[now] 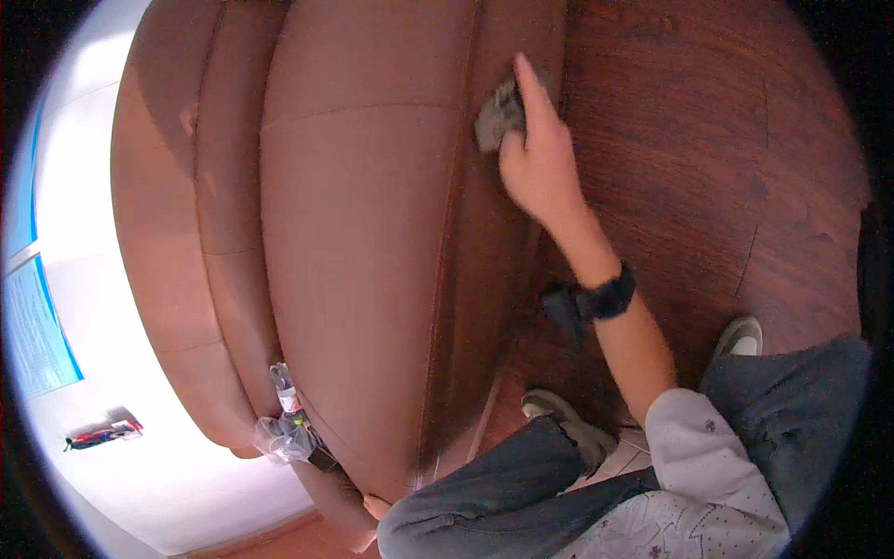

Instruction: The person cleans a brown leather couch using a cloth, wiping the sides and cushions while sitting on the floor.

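My right hand (pixel 541 154) presses a crumpled grey cloth (pixel 499 115) against the lower front of a brown leather-like sofa (pixel 356 230). The index finger points straight out past the cloth, and the hand is slightly blurred. Around that wrist sits a black band (pixel 607 297) with a loose dark piece hanging from it. Only a small part of my left hand (pixel 377 506) shows at the sofa's near end, beside my knee. My knee and the sofa's end hide the rest, so its grip is not visible.
On the sofa's near end lie a clear plastic bottle (pixel 286 391) and a clear plastic bag (pixel 283 440). Dark reddish wood-look flooring (pixel 698 154) runs along the sofa's front. A white wall (pixel 174 433) with blue-edged posters (pixel 45 328) stands behind the backrest. My shoes (pixel 573 426) are below me.
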